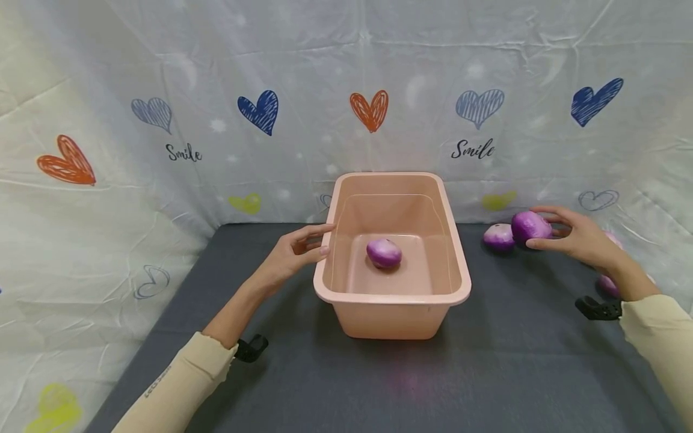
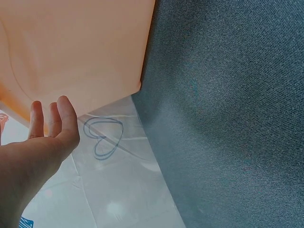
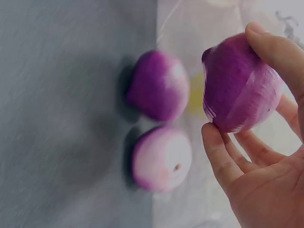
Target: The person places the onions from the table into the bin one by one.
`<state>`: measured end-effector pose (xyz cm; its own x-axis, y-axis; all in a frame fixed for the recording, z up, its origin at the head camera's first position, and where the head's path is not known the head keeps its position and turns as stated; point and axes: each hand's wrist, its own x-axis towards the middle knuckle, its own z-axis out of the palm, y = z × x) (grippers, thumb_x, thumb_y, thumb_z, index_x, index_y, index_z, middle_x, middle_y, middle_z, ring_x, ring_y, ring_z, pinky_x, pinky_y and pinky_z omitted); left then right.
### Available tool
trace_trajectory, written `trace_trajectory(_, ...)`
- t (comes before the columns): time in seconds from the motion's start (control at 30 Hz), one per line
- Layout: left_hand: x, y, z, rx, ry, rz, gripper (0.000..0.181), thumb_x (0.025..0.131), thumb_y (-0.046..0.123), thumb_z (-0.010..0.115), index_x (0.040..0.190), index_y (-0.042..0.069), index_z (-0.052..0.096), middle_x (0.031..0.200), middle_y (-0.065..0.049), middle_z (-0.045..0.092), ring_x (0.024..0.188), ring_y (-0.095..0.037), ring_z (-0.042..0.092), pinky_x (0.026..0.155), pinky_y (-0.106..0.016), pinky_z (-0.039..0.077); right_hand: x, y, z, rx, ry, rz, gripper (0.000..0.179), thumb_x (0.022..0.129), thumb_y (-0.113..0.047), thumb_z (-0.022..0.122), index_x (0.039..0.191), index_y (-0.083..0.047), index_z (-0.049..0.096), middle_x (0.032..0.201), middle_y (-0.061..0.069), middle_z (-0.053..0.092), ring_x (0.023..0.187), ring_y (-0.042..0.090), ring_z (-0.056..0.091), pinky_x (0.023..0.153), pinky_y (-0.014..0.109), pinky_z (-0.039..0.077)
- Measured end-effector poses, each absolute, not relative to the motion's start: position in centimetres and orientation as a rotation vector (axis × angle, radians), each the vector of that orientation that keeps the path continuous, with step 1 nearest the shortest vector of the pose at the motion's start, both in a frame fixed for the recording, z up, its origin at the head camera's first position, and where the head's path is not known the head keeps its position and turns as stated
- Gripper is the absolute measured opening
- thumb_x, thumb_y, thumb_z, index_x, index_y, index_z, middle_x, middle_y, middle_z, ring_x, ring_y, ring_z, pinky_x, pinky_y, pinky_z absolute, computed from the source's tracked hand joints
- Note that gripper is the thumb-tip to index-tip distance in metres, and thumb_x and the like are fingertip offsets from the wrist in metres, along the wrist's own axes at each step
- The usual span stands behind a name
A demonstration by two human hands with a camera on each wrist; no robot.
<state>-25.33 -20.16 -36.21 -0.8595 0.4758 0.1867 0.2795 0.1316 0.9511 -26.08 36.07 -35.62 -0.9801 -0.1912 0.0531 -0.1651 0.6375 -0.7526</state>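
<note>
Now, left hand (image 1: 289,254): loosely extended and holding nothing, at the left side of the tub (image 1: 392,319), with fingertips at the rim; hard to tell whether pressing there or barely touching

Left wrist view: slightly bent fingers, spaced a little apart, in front of the peach wall

Right hand (image 1: 580,234): clamped on a purple onion, with the thumb on the near side and fingers on the far side, well apart from the left hand

Held onion (image 1: 530,227): pinched at the right hand's fingertips, lifted off the bench (image 1: 292,391), glossy purple, with a dark stub at one end

Onion in the tub (image 1: 384,253): lying on the tub floor between the two hands, purple with a paler top

Onion on the bench (image 1: 498,238): just left of the right hand, beside the held one, pale above and purple below

Right wrist view: two onions (image 3: 158,86) side by side on the bench near the held one, somewhat blurred

Farther onions (image 1: 607,284): partly hidden behind the right hand and wrist

Tub: upright between the hands, nearer to the left one

Cream sleeves (image 1: 178,385): on both forearms, with dark lettering on the left

Black straps (image 1: 251,349): at both wrists, below the hands

Curtain (image 1: 314,60): beyond both hands, whitish, printed with hearts and the word "Smile"
</note>
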Motion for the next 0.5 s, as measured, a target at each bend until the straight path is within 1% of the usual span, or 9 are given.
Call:
trace_trajectory(0.1,-25.3,-20.2,-36.2,0.753,2.238,1.818,0.054,0.1,0.015,0.068,0.151,0.012,0.051,0.153,-0.006,0.046,0.135,-0.024,0.048,0.106,-0.046,0.044,-26.3,34.9,-34.7,-0.343,2.81,-1.308,0.075,0.093,-0.026,0.078,0.155,-0.011,0.039,0.155,0.024,0.035,0.132,0.055,0.042,0.099,0.067,0.041)
trace_trajectory(0.17,-25.3,-20.1,-36.2,0.753,2.235,1.818,0.054,0.1,0.015,0.068,0.151,0.011,0.051,0.152,-0.006,0.047,0.135,-0.024,0.048,0.106,-0.046,0.044,-26.6,34.1,-34.0,-0.361,2.806,-1.331,0.073,0.094,-0.023,0.077,0.155,-0.012,0.04,0.154,0.021,0.037,0.131,0.051,0.045,0.098,0.059,0.047)
trace_trajectory(0.27,-25.3,-20.1,-36.3,0.754,2.233,1.82,0.054,0.1,0.016,0.068,0.151,0.011,0.051,0.152,-0.006,0.046,0.136,-0.025,0.048,0.106,-0.046,0.044,-27.0,33.0,-32.9,-0.385,2.784,-1.371,0.073,0.094,-0.022,0.077,0.155,-0.013,0.039,0.155,0.019,0.037,0.132,0.049,0.044,0.099,0.056,0.047)
trace_trajectory(0.33,-25.3,-20.2,-36.3,0.756,2.23,1.824,0.054,0.1,0.016,0.068,0.151,0.01,0.051,0.153,-0.007,0.046,0.136,-0.027,0.047,0.106,-0.046,0.044,-27.5,32.3,-32.3,-0.4,2.783,-1.38,0.074,0.093,-0.022,0.078,0.155,-0.013,0.039,0.154,0.019,0.038,0.132,0.048,0.045,0.099,0.056,0.047)
trace_trajectory(0.4,-25.3,-20.2,-36.3,0.758,2.229,1.826,0.054,0.1,0.015,0.068,0.151,0.01,0.051,0.153,-0.007,0.046,0.136,-0.028,0.047,0.106,-0.046,0.044,-28.0,31.6,-31.7,-0.422,2.774,-1.395,0.075,0.093,-0.021,0.078,0.156,-0.013,0.038,0.154,0.019,0.038,0.133,0.048,0.044,0.1,0.062,0.044)
trace_trajectory(0.47,-25.3,-20.2,-36.3,0.76,2.228,1.825,0.054,0.1,0.016,0.068,0.151,0.01,0.051,0.153,-0.007,0.046,0.136,-0.028,0.047,0.106,-0.046,0.044,-28.3,30.9,-31.1,-0.435,2.774,-1.406,0.075,0.093,-0.021,0.078,0.156,-0.014,0.039,0.153,0.017,0.039,0.133,0.045,0.045,0.1,0.058,0.045)
trace_trajectory(0.5,-25.3,-20.2,-36.3,0.76,2.227,1.825,0.054,0.1,0.016,0.068,0.151,0.01,0.05,0.153,-0.007,0.046,0.136,-0.028,0.047,0.106,-0.047,0.044,-28.4,30.5,-30.8,-0.437,2.774,-1.408,0.075,0.093,-0.022,0.078,0.156,-0.015,0.039,0.153,0.015,0.04,0.133,0.043,0.045,0.1,0.054,0.047)
